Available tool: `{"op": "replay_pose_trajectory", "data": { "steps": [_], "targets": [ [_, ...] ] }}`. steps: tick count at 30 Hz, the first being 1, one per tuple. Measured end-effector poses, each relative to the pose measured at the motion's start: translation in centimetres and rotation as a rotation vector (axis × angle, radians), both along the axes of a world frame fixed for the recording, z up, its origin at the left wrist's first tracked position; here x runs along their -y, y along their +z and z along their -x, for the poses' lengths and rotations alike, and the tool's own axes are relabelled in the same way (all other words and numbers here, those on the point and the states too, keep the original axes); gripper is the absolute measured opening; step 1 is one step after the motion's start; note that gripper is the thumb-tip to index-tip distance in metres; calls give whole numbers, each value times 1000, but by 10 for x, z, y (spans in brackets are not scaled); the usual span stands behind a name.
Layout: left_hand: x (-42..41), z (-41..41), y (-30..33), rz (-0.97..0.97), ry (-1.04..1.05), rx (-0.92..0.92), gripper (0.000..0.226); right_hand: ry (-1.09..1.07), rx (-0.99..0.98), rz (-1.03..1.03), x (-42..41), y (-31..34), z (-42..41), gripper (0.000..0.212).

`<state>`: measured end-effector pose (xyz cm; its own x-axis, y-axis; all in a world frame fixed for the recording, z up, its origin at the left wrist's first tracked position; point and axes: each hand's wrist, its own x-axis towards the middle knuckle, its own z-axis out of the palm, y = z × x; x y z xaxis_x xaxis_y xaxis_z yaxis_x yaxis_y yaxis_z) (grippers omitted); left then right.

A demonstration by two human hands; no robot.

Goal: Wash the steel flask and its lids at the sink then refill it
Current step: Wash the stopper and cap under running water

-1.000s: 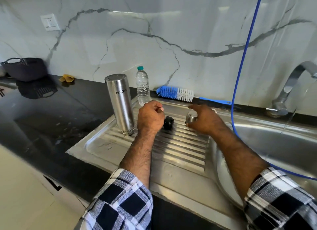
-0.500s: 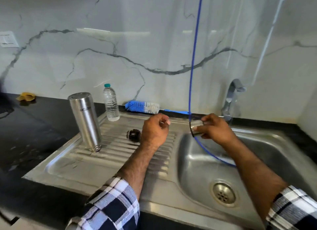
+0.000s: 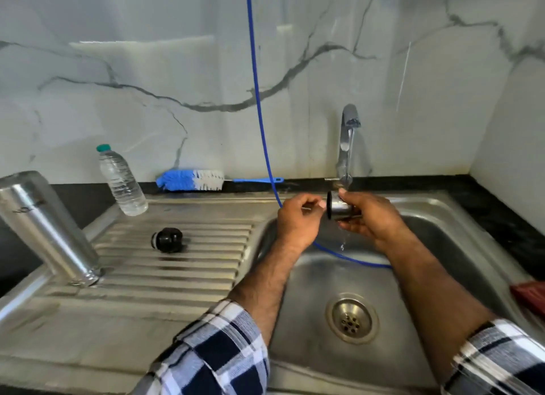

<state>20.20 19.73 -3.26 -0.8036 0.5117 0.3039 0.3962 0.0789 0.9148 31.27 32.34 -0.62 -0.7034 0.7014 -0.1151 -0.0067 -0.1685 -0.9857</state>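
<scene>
Steel cap lies on its side in the right hand, gripped over the sink basin under the tap, with water dripping below it. The left hand is curled just beside the cap's open end; I cannot tell whether it holds anything. The black stopper lies on the ribbed drainboard, with the steel flask standing further left, near a plastic bottle and a blue brush on the worktop.

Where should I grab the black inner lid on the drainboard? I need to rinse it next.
Pinch the black inner lid across its round body, coming from above. It lies on its side along the drainboard ridges, so the curved top is exposed with nothing crowding it.
</scene>
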Motion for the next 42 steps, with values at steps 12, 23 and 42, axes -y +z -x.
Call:
{"op": "replay_pose_trajectory", "data": {
  "steps": [12, 23, 42],
  "targets": [
    [-8, -18, -7, 24, -92, 78, 19, -89, 115, -37, -1, -7, -7, 35],
    [-17, -22, 10, -90, -196, 271, 12, -20, 90, -388, 9, -6, 5, 31],
    [-14, -10, 6, -123, -200, -128, 10, -50, 75, -248, 8, 13, 14, 31]
  ]
}}
